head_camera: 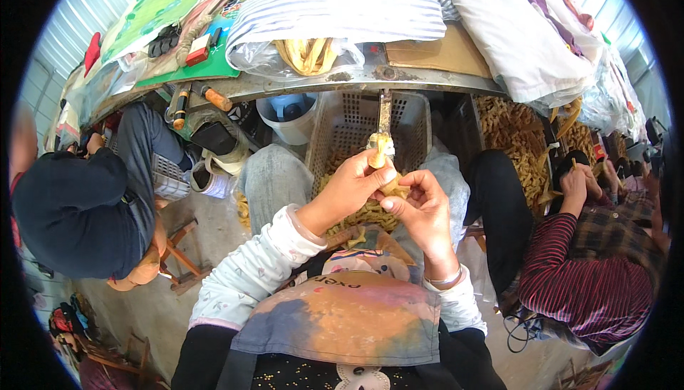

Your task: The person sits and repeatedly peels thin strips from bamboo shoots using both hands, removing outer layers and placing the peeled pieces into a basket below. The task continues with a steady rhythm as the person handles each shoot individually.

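Observation:
My left hand point(347, 182) pinches a pale yellow, soft-looking piece point(380, 156) between thumb and fingers. The piece's upper part lies against the end of a narrow metal bar point(385, 112) that juts from the table edge towards me. Just to the right, my right hand point(429, 205) has thumb and fingertips at the lower end of the yellow material. My fingers partly cover that end. Below both hands, a plastic crate point(423, 122) with perforated walls stands between my knees and contains many similar yellow pieces point(374, 213). The pieces' exact material is unclear.
The metal table edge point(320, 81) bears a striped cloth point(336, 13), a plastic-bagged yellow bundle point(307, 56) and cardboard point(435, 53). Wooden-handled tools point(216, 98) and a white bucket point(288, 122) are at left. Co-workers sit on both sides; another filled crate point(513, 144) stands right.

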A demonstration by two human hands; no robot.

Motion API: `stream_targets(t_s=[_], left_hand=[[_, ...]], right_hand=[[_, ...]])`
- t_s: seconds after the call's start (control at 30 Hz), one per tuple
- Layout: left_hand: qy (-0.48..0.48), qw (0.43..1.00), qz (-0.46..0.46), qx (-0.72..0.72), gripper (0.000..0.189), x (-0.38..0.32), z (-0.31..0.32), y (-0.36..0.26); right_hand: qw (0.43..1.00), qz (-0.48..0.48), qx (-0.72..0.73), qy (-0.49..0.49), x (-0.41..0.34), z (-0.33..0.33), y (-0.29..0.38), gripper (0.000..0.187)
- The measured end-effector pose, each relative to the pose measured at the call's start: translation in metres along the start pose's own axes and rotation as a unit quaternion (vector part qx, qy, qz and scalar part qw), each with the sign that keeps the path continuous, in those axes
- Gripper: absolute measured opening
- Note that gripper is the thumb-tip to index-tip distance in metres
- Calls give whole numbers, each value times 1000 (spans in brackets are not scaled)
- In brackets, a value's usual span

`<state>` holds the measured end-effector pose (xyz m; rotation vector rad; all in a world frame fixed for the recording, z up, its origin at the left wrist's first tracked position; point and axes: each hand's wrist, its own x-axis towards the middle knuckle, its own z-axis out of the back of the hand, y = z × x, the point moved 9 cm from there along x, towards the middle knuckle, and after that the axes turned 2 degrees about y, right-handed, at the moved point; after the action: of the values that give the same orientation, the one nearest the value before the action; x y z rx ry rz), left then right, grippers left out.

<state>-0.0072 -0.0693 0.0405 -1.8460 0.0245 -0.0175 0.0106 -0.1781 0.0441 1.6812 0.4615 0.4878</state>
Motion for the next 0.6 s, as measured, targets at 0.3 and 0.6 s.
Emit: stream_targets(t_s=[0.3, 0.6], left_hand=[[-142, 987, -68, 38, 11, 22, 63, -9], [-156, 988, 9, -11, 9, 100, 109, 31]], right_hand=[[965, 97, -236, -62, 5, 41, -15, 16], [887, 249, -369, -126, 91, 59, -17, 10]])
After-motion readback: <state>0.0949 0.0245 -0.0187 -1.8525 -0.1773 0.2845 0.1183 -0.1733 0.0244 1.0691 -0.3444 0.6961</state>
